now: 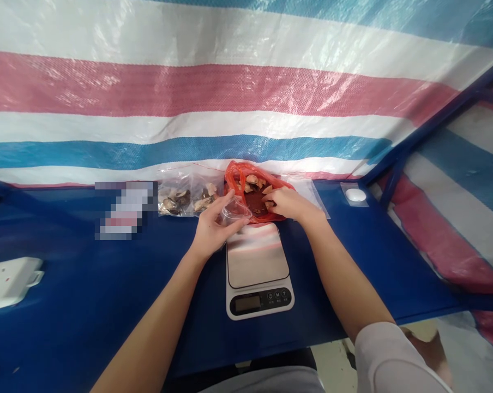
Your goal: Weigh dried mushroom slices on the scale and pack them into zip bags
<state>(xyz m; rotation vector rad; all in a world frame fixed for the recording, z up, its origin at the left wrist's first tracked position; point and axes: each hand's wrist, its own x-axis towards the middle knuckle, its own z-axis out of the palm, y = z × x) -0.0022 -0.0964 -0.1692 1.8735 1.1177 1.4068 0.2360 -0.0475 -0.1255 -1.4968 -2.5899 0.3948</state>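
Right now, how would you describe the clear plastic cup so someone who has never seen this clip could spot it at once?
On the blue table, find the white kitchen scale near the middle. Just above it, the left hand holds a small clear plastic cup, tilted. It is the see-through thing held in the air, unlike the clear bag and red bag lying behind it.

Behind my work, a woven tarpaulin (230,93) striped white, red and blue hangs as a wall, held by a blue metal frame bar (434,120) at the right. The table's blue cover (66,305) runs beneath everything. On it, far left, lies a white power strip (9,284); a pixelated, unreadable packet (126,210) sits further back, and a small round white disc (355,195) lies at the right.
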